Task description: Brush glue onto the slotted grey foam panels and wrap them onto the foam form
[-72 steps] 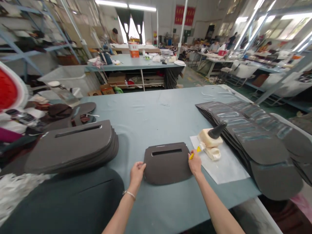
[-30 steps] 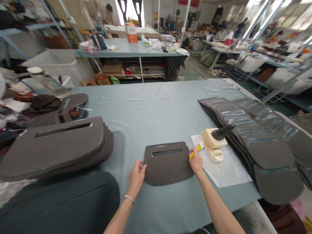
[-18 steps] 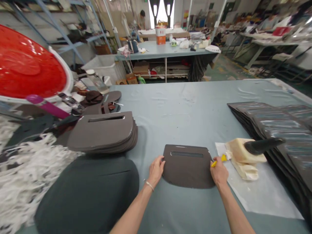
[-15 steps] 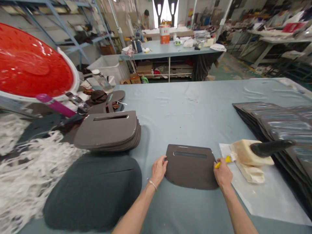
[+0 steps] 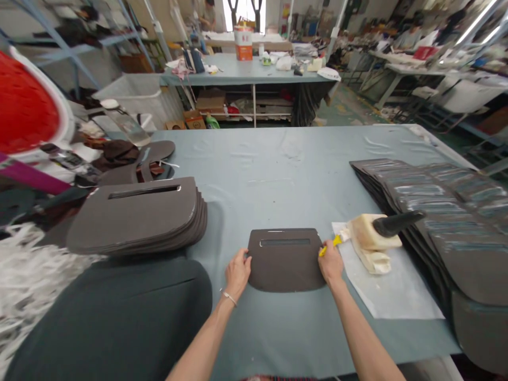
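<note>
**Slotted dark brown panel (image 5: pixel 286 264), yellow tool (image 5: pixel 327 248) at its right edge**

Panel flat on the grey-blue tabletop (image 5: pixel 254 159), right between the two hands, its slot running crosswise near the far edge. Left hand (image 5: pixel 238 274) open, fingers touching the panel's left edge, nothing grasped; thin bracelet (image 5: pixel 229 298) on that wrist. Right hand (image 5: pixel 330 267) curled around the tool's handle, up against the panel's right edge, the yellow end angled away from the panel and toward the cream-crusted glue block (image 5: pixel 367 233). Block just beyond that hand, on a white sheet (image 5: pixel 381 280), with a black conical nozzle (image 5: pixel 395 223) jutting from it. Past the sheet, a wide overlapping stack of dark panels with shiny strips (image 5: pixel 432 211). Left of the hands, a tall stack of matching slotted panels (image 5: pixel 135 217), well apart from the single panel. Nearer the person, a large dark grey rounded sheet (image 5: pixel 107 323) beside the tabletop's left side, with white shredded strips (image 5: pixel 19 275) beyond it.
</note>
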`<move>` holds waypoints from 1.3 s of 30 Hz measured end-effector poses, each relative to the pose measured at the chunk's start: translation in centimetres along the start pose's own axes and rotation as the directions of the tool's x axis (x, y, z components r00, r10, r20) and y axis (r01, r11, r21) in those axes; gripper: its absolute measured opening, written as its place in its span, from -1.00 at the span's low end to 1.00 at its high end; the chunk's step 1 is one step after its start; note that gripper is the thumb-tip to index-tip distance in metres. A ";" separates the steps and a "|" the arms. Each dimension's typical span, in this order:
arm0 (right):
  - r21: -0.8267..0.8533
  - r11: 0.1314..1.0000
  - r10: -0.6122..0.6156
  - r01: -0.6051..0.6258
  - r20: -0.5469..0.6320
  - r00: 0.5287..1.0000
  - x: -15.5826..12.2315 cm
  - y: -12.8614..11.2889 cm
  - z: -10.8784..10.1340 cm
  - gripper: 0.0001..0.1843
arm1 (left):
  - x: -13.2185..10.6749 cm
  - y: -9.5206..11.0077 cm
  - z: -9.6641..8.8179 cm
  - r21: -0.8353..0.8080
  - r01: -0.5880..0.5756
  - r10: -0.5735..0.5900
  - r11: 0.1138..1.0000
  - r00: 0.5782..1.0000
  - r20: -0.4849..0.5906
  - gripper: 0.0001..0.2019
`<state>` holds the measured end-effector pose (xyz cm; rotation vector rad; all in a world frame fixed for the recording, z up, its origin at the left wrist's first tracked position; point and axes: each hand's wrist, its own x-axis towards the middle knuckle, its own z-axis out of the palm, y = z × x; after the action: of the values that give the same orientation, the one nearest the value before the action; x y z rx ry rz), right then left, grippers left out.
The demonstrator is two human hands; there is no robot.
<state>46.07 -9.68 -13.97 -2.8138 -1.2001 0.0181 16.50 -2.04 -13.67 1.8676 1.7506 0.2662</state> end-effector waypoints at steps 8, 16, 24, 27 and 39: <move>0.016 1.000 -0.018 0.017 0.064 0.998 1.0 -2.7 -0.8 -0.81 | 0.8 -1.3 -0.9 -0.037 0.046 -0.048 0.998 0.998 -0.046 -0.74; -0.004 0.999 -0.046 0.047 0.056 0.997 0.8 -2.5 -0.8 -0.78 | 0.8 -1.0 -0.7 -0.027 0.085 -0.086 0.996 0.995 -0.050 -0.74; -0.033 0.997 -0.069 0.069 0.006 0.998 0.8 -3.1 -0.5 -0.72 | 1.1 -0.4 -0.7 -0.061 0.107 -0.111 0.992 0.992 -0.063 -0.73; -0.031 0.996 -0.084 0.083 -0.034 0.996 1.6 -3.0 -0.5 -0.66 | 1.4 0.9 -1.0 -0.083 0.083 -0.091 0.993 0.991 -0.095 -0.75; 0.113 0.892 -0.374 0.438 -0.362 0.854 -3.0 -7.2 -0.1 -0.62 | -6.0 -8.6 -15.5 0.126 0.438 -0.251 0.890 0.703 -0.666 -0.58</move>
<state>38.77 -6.91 -13.41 -2.2263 -1.5774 -0.3350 0.60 -3.85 -4.04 1.6709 2.6963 0.5850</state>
